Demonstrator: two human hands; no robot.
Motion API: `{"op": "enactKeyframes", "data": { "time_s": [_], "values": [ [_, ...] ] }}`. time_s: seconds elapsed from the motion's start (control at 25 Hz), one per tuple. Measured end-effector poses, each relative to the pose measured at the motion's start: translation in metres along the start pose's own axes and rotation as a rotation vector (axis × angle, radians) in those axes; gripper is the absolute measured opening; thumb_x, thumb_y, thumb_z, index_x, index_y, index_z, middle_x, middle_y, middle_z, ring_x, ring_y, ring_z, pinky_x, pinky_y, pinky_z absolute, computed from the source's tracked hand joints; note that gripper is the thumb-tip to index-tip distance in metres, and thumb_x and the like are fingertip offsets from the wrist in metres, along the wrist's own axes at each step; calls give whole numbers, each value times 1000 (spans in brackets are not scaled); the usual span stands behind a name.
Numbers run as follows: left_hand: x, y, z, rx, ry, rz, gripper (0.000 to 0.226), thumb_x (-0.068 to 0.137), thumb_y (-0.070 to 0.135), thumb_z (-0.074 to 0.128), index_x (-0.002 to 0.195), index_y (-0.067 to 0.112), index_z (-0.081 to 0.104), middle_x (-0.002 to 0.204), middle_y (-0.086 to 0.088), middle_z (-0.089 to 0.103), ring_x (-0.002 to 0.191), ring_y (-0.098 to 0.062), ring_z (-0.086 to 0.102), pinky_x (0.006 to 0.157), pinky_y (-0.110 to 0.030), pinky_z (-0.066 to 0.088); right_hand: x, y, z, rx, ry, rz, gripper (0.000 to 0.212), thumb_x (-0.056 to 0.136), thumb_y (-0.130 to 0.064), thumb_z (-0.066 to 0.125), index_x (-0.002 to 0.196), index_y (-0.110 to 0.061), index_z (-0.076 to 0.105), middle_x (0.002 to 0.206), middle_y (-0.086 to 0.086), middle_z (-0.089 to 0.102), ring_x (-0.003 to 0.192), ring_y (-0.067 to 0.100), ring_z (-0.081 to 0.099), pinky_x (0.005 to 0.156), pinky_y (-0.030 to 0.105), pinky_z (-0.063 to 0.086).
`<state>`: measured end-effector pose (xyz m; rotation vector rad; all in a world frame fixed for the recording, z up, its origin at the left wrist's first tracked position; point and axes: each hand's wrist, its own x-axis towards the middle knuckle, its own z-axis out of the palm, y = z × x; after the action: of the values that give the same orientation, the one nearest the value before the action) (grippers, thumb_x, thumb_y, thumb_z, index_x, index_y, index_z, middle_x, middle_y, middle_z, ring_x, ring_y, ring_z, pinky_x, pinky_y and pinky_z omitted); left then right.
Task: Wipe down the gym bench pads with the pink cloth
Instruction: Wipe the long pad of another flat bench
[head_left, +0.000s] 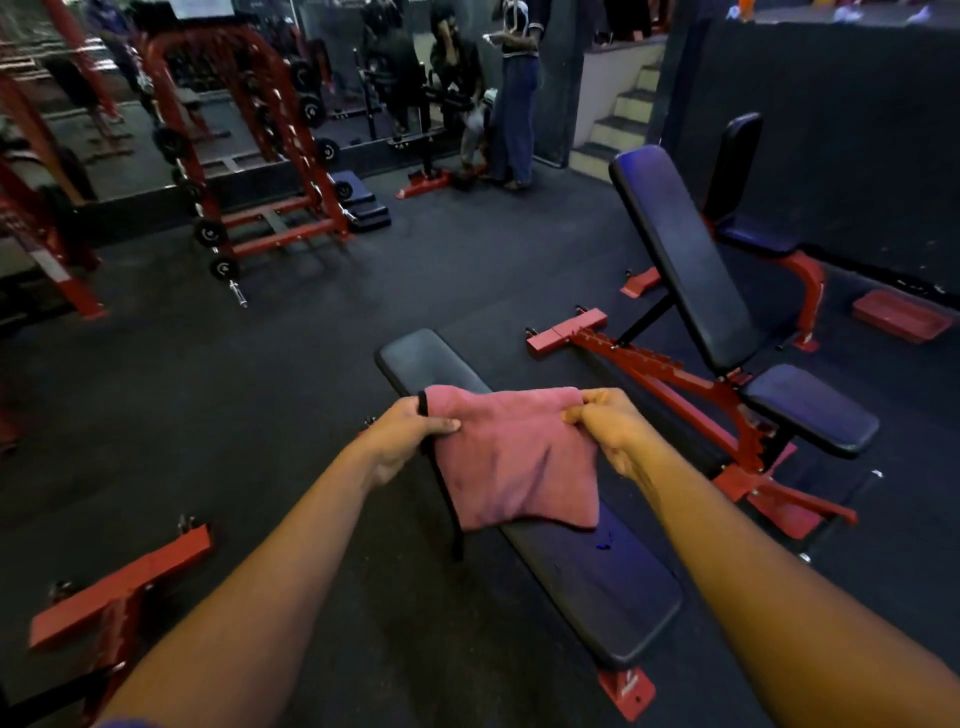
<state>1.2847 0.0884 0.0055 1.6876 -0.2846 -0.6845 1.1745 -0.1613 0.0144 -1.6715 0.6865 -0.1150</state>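
Observation:
The pink cloth (514, 462) hangs spread between both hands, above the middle of a flat black bench pad (587, 577). My left hand (410, 431) grips its upper left corner, thumb on top. My right hand (608, 426) pinches the upper right corner. The cloth's lower edge droops onto or just over the pad; I cannot tell if it touches. To the right stands an adjustable bench with an inclined black back pad (680, 254) and a small seat pad (810, 410) on a red frame.
A red weight rack (244, 145) with plates stands at the back left. A red floor frame (119, 587) lies at the lower left. Two people (488, 88) stand by the mirror at the back. Another upright bench (743, 182) sits against the dark wall at right.

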Motion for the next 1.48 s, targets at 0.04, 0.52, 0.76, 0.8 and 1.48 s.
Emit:
{"op": "enactKeyframes", "data": {
  "time_s": [0.04, 0.52, 0.76, 0.8, 1.48],
  "values": [
    [1, 8, -2, -65, -24, -80, 19, 93, 2, 71, 110, 11, 75, 101, -6, 80, 100, -22, 73, 90, -37, 60, 2, -7, -1, 31, -15, 63, 27, 89, 9, 60, 110, 1, 74, 93, 14, 74, 84, 24, 67, 81, 43, 58],
    [3, 61, 12, 30, 24, 417, 42, 95, -21, 52, 93, 13, 77, 85, 12, 74, 77, 9, 67, 78, -11, 50, -13, -29, -40, 374, -15, -377, 43, 75, 27, 37, 61, -8, 59, 74, -3, 71, 70, 13, 62, 63, 25, 49],
    [13, 46, 21, 13, -76, 408, 55, 91, -18, 59, 116, 28, 75, 110, -3, 70, 95, -18, 67, 75, -25, 55, -5, -13, -44, 415, 18, -157, 38, 102, -1, 42, 77, -20, 65, 81, 2, 64, 77, 20, 52, 60, 31, 41],
    [16, 43, 22, -2, -95, 377, 52, 91, -15, 62, 123, 26, 70, 111, -4, 69, 95, -17, 67, 74, -25, 56, -6, -13, -43, 428, 19, -126, 34, 104, -7, 43, 83, -20, 67, 81, 1, 65, 80, 20, 54, 63, 32, 43],
    [88, -19, 34, -327, 261, -105, 27, 108, 16, 43, 114, 19, 68, 97, 2, 75, 87, -16, 65, 72, -24, 57, 83, 65, 20, 447, -259, 263, 38, 89, -1, 71, 127, -5, 66, 107, 10, 77, 103, 24, 72, 92, 40, 57]
  ]
}}
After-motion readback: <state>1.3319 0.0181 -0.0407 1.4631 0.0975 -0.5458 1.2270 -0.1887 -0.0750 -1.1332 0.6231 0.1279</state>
